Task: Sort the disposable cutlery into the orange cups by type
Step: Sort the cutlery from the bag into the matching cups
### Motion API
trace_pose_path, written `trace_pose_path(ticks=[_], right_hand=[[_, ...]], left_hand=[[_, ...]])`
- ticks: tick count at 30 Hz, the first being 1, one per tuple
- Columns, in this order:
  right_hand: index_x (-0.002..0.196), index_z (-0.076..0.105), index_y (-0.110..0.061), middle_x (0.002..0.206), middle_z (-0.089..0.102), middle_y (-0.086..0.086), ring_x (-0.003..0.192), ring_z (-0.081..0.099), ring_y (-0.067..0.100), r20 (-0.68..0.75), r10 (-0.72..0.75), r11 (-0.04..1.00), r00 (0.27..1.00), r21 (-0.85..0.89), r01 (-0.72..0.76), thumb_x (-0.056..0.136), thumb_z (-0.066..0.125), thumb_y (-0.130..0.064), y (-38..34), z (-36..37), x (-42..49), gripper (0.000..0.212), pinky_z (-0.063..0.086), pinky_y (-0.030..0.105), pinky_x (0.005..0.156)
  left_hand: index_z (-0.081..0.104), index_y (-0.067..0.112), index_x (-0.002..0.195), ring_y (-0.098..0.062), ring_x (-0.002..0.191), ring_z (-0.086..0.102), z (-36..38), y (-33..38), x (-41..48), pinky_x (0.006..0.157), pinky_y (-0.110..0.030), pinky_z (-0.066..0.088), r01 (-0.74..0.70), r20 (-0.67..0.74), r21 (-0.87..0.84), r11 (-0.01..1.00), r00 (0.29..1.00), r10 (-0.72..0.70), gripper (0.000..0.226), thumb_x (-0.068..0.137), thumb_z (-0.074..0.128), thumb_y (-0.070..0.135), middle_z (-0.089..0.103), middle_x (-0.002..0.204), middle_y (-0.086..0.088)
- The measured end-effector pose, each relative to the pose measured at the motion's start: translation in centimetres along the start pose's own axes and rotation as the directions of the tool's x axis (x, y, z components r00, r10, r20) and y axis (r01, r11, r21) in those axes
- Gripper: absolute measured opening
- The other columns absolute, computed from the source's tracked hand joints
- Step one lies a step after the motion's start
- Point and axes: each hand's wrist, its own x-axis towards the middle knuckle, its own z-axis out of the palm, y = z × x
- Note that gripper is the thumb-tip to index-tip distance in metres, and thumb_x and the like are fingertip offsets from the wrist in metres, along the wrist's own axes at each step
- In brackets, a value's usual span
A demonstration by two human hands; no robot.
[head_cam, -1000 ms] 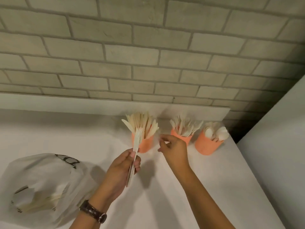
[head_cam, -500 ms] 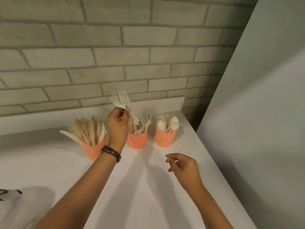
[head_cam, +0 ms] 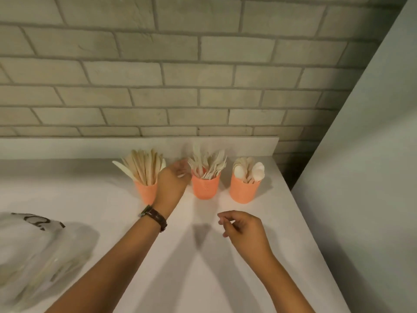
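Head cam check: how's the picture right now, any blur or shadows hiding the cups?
Head view: knife cup, fork cup and spoon cup are sharp and evenly lit; the left hand beside the fork cup is slightly motion-blurred; the bag at lower left is smeared; arm shadows fall on the table, off the cups; brick lines bow from the wide lens.

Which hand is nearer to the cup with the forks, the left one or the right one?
Left. The left hand is just beside the fork cup, at its left rim. The right hand is apart from it, over the table, nearer the person.
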Motion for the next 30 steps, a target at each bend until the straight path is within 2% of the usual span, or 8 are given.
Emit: trace_pose_path(ticks=[5,10,15,20,23,25,27,30], right_hand=[[0.081,0.064,-0.046,0.087,0.068,-0.022,0.065,0.067,0.017,0.116,-0.121,0.993,0.986,0.004,0.121,0.087,0.063,-0.011,-2.8,5.3,-0.4,0.036,0.055,0.028,0.069],[0.079,0.066,-0.042,0.084,0.070,-0.017,0.060,0.066,0.012,0.210,-0.166,0.986,0.963,0.064,0.156,0.086,0.064,-0.007,-6.2,12.1,-1.5,0.036,0.055,0.027,0.067],[0.080,0.068,-0.039,0.082,0.070,-0.015,0.060,0.067,0.012,0.290,-0.199,0.977,0.936,0.129,0.168,0.086,0.064,-0.008,-10.9,20.7,-3.4,0.032,0.056,0.027,0.066],[0.091,0.074,-0.028,0.082,0.070,-0.015,0.079,0.066,0.007,0.344,-0.327,0.945,0.880,0.100,0.312,0.086,0.065,-0.009,-14.4,28.7,-4.0,0.021,0.051,0.014,0.072],[0.104,0.072,-0.017,0.100,0.068,-0.012,0.099,0.058,0.000,0.439,-0.420,0.884,0.794,-0.002,0.468,0.088,0.063,-0.013,-16.0,32.8,-3.5,0.018,0.041,0.004,0.085],[0.113,0.068,-0.017,0.112,0.067,-0.006,0.105,0.056,0.003,0.619,-0.359,0.817,0.698,-0.154,0.556,0.092,0.057,-0.020,-16.2,35.4,-2.9,0.023,0.037,0.008,0.090],[0.122,0.061,-0.019,0.119,0.064,0.001,0.111,0.057,0.016,0.760,-0.157,0.706,0.631,-0.361,0.610,0.095,0.049,-0.025,-15.7,37.1,-2.5,0.030,0.041,0.021,0.090],[0.136,0.044,-0.016,0.133,0.053,0.007,0.120,0.051,0.024,0.723,0.151,0.521,0.674,-0.638,0.567,0.091,0.055,-0.027,-14.8,36.8,-2.1,0.048,0.042,0.031,0.098]], left_hand=[[0.069,0.031,0.094,-0.004,0.056,0.059,-9.1,-0.5,-6.0,0.064,-0.017,0.048,-0.035,0.012,0.033,0.999,0.999,0.035,0.031,0.084,0.059,0.004,0.061,0.067,0.005],[0.071,0.029,0.093,-0.011,0.066,0.053,-19.1,-3.6,-9.9,0.062,-0.010,0.045,-0.065,-0.141,0.126,0.990,0.986,0.083,0.040,0.082,0.053,-0.005,0.065,0.101,0.019],[0.067,0.034,0.089,-0.012,0.065,0.054,-30.3,-8.5,-12.0,0.066,-0.009,0.044,-0.081,-0.277,0.388,0.918,0.940,0.200,0.047,0.075,0.057,-0.009,0.063,0.102,0.019],[0.071,0.030,0.095,-0.021,0.096,0.055,-37.4,-14.4,-12.3,0.087,-0.032,0.043,0.025,-0.290,0.605,0.796,0.938,0.191,0.023,0.077,0.073,0.016,0.058,0.123,0.001],[0.068,0.044,0.092,-0.023,0.115,0.043,-38.9,-16.8,-11.7,0.095,-0.033,0.036,0.098,-0.224,0.534,0.840,0.974,0.029,0.018,0.076,0.072,0.036,0.046,0.136,0.000],[0.061,0.057,0.088,-0.018,0.114,0.047,-39.3,-17.5,-11.3,0.097,-0.031,0.039,0.109,-0.119,0.451,0.886,0.991,-0.062,0.018,0.077,0.067,0.044,0.045,0.136,0.002],[0.064,0.050,0.098,-0.013,0.100,0.053,-39.6,-17.7,-11.1,0.087,-0.023,0.044,0.158,-0.002,0.435,0.887,0.985,-0.174,0.026,0.081,0.064,0.030,0.040,0.137,0.005],[0.054,0.034,0.126,-0.011,0.089,0.056,-40.2,-18.4,-11.3,0.066,-0.012,0.042,0.142,0.125,0.557,0.818,0.960,-0.252,0.052,0.080,0.059,0.010,0.032,0.137,0.011]])
